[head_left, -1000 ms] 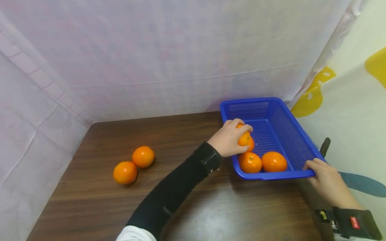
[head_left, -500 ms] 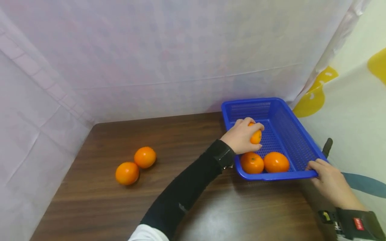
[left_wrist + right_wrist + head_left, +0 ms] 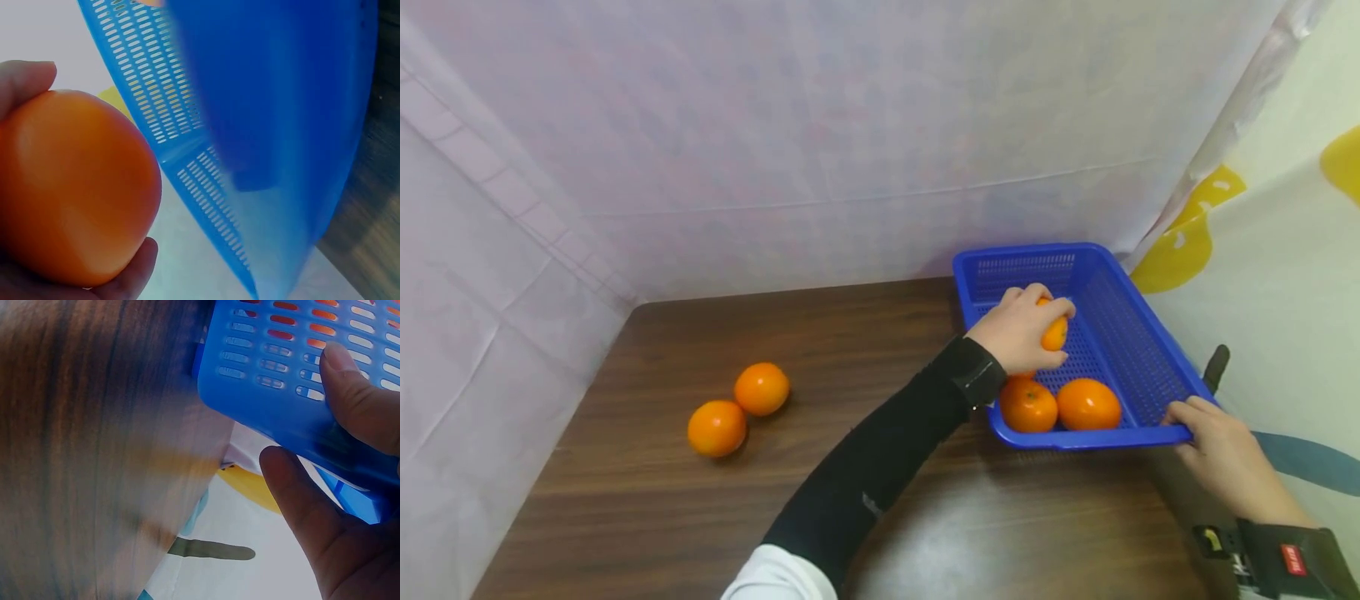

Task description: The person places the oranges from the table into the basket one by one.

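My left hand (image 3: 1018, 332) grips an orange (image 3: 1055, 333) over the left half of a blue plastic basket (image 3: 1060, 439). In the left wrist view, this orange (image 3: 81, 187) sits between the thumb and fingers, close to the basket's slotted wall (image 3: 156, 69). Whether it touches the basket floor I cannot tell. Two oranges lie at the basket's near end: one on the left (image 3: 1028, 406), another on the right (image 3: 1088, 404). A third peeks out under my left hand, mostly hidden. At the near right corner, my right hand (image 3: 1213, 446) holds the basket rim, its thumb (image 3: 350, 387) against the slotted wall.
Two more oranges, a nearer one (image 3: 717, 428) and a farther one (image 3: 762, 389), lie close together on the left of the brown wooden table (image 3: 625, 500). A pale cloth (image 3: 820, 150) hangs behind the table. Another cloth with yellow shapes (image 3: 1176, 254) hangs along the right.
My left hand has moved right and slightly away with the orange, from near the basket's left rim further over its inside. The right hand keeps its hold on the rim.
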The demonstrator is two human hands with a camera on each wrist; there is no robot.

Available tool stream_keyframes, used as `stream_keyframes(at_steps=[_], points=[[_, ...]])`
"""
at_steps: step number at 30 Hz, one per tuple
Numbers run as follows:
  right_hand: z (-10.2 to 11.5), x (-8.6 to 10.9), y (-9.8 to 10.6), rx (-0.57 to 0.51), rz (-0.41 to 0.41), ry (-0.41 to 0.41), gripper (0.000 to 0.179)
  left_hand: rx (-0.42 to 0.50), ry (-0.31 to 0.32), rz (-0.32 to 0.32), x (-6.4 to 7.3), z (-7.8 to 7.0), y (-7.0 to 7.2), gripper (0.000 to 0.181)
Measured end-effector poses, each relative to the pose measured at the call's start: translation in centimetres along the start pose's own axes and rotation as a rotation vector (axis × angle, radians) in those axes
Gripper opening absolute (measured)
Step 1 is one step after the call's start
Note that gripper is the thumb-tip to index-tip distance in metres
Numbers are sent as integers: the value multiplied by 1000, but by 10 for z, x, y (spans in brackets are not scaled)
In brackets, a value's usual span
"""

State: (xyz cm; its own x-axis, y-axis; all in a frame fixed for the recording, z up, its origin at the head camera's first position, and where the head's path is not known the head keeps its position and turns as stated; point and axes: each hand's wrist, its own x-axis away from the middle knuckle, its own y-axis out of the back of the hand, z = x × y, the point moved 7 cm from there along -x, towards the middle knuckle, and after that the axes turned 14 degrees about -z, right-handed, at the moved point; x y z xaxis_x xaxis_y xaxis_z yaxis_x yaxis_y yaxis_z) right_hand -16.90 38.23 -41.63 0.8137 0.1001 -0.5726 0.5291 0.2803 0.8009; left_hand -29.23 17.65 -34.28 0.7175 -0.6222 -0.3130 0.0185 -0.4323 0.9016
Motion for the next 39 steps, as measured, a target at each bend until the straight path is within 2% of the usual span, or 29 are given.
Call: stream_keyframes(at_steps=[6,13,18,23,28,36,39], points=[[0,0,1,-2,-7,4,31,-11,-8,0,-6,-6,2,52],[1,0,2,-7,-23,12,32,5,-17,29,-14,-13,-3,52],[0,0,2,-6,-25,8,31,30,14,42,-18,-15,-8,52],[2,-2,5,-13,-59,42,34,43,37,60,-21,-16,-14,53],[4,-4,4,-30,-85,65,36,42,50,46,-24,-14,-17,53],[-1,0,7,-11,-74,44,36,95,62,66,-27,-21,-34,53],[-2,2,8,-6,-61,33,35,90,65,76,-28,-23,-40,53]])
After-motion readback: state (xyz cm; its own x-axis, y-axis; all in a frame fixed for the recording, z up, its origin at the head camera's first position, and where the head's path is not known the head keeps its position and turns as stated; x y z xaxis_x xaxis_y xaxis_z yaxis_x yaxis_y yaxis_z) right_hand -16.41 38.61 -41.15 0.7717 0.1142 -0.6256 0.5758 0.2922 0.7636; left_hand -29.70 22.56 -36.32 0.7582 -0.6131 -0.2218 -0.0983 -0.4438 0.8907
